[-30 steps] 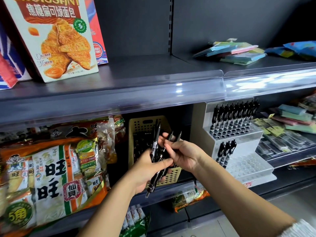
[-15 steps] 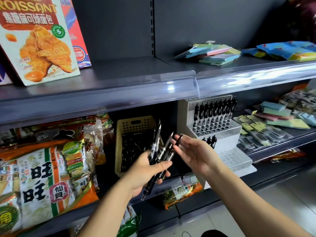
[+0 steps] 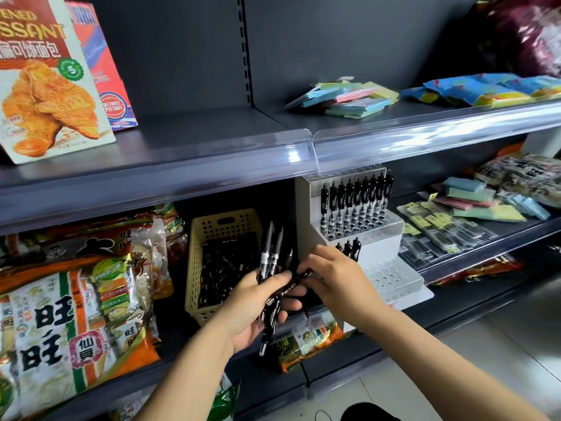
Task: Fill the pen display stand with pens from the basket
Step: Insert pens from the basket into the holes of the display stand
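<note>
My left hand (image 3: 253, 311) grips a bundle of black pens (image 3: 270, 262) in front of the cream basket (image 3: 194, 262), which holds many more black pens. My right hand (image 3: 337, 278) reaches into the bundle and pinches one pen (image 3: 299, 278) lying sideways. Just behind it stands the white stepped pen display stand (image 3: 391, 275). A full row of black pens (image 3: 355, 205) fills its upper tier. Three pens (image 3: 349, 249) stand at the left of the middle tier. The lowest tier shows bare holes.
Snack bags (image 3: 76, 299) crowd the shelf left of the basket. Stationery packs (image 3: 449, 229) lie right of the stand. The shelf above carries a croissant box (image 3: 45, 86) and sticky note pads (image 3: 349, 98), with a clear rail (image 3: 303, 153) overhanging the stand.
My right hand, held apart from the bundle half a second ago, has come back to it and taken hold of a pen. The view has shifted slightly right.
</note>
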`<act>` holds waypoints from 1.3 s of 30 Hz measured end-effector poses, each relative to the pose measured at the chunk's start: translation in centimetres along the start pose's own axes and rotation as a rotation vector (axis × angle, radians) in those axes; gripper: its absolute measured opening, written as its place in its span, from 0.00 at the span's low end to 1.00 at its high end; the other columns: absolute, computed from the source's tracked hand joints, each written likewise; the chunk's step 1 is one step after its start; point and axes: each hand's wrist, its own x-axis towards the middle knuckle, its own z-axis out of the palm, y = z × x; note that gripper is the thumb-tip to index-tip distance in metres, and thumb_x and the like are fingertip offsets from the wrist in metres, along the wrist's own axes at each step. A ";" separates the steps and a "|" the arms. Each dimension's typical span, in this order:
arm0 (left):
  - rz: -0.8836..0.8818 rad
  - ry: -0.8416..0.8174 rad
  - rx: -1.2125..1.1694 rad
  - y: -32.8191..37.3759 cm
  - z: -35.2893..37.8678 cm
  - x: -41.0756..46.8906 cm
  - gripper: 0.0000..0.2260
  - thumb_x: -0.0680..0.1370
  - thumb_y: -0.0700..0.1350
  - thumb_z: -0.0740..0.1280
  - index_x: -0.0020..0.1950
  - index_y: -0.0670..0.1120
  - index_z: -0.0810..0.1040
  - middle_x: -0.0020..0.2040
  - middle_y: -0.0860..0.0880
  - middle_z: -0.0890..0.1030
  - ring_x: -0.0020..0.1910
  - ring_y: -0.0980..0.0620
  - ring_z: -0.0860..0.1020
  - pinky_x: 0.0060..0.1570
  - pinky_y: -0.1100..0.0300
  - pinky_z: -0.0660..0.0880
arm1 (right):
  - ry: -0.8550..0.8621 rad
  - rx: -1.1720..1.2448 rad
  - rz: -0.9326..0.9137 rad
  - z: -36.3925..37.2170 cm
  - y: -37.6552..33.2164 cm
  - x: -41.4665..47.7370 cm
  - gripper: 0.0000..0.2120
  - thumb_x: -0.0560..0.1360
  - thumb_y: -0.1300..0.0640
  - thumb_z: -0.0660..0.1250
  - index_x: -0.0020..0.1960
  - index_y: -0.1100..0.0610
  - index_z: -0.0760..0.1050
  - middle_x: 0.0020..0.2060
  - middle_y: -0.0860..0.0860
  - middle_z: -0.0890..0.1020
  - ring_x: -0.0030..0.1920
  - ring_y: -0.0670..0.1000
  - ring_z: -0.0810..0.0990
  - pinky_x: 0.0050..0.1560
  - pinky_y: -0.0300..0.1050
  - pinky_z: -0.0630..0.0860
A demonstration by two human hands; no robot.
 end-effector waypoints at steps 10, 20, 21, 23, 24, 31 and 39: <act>0.049 0.165 0.010 -0.9 0.1 1.9 0.04 0.77 0.40 0.65 0.48 0.40 0.73 0.34 0.48 0.76 0.26 0.55 0.71 0.21 0.65 0.67 | 0.303 0.685 0.679 -2.5 3.2 1.1 0.08 0.75 0.67 0.67 0.39 0.59 0.71 0.33 0.52 0.78 0.29 0.45 0.78 0.39 0.45 0.80; 0.012 0.177 0.042 -1.3 0.0 3.0 0.05 0.76 0.43 0.65 0.46 0.40 0.76 0.30 0.47 0.75 0.27 0.52 0.72 0.29 0.60 0.68 | 0.328 0.664 0.798 -2.5 7.1 5.6 0.07 0.76 0.65 0.65 0.39 0.59 0.73 0.33 0.54 0.79 0.35 0.54 0.80 0.44 0.53 0.82; 0.013 0.178 0.045 -1.3 -0.1 3.1 0.05 0.76 0.43 0.65 0.46 0.40 0.76 0.30 0.47 0.75 0.27 0.52 0.72 0.29 0.60 0.68 | 0.312 0.631 0.795 -2.3 7.3 5.8 0.08 0.75 0.64 0.66 0.38 0.57 0.72 0.32 0.54 0.79 0.35 0.55 0.81 0.45 0.56 0.81; 0.015 0.178 0.059 -1.2 -0.2 3.2 0.05 0.76 0.43 0.65 0.46 0.41 0.76 0.30 0.47 0.75 0.27 0.52 0.73 0.29 0.60 0.69 | 0.279 0.519 0.781 -1.9 7.4 6.3 0.10 0.74 0.62 0.68 0.36 0.54 0.72 0.32 0.53 0.79 0.35 0.55 0.81 0.42 0.55 0.81; 0.015 0.179 0.067 -1.2 -0.3 3.3 0.05 0.76 0.43 0.65 0.46 0.41 0.76 0.30 0.47 0.76 0.27 0.52 0.73 0.30 0.60 0.69 | 0.259 0.443 0.764 -1.8 7.5 6.5 0.10 0.74 0.60 0.69 0.36 0.54 0.71 0.32 0.52 0.80 0.35 0.55 0.80 0.40 0.52 0.79; 0.028 0.175 0.069 -0.9 -0.5 3.7 0.04 0.76 0.42 0.66 0.47 0.41 0.75 0.32 0.47 0.77 0.29 0.52 0.73 0.31 0.59 0.69 | 0.042 0.160 0.733 -0.6 8.1 6.7 0.07 0.70 0.54 0.73 0.38 0.56 0.77 0.32 0.51 0.79 0.35 0.51 0.77 0.34 0.39 0.70; 0.018 0.166 0.077 -1.0 -0.6 3.6 0.05 0.77 0.43 0.66 0.47 0.41 0.75 0.29 0.48 0.76 0.26 0.53 0.73 0.31 0.60 0.70 | -0.043 0.038 0.760 -0.6 8.1 6.7 0.10 0.69 0.49 0.73 0.35 0.51 0.75 0.34 0.51 0.80 0.40 0.54 0.80 0.43 0.45 0.77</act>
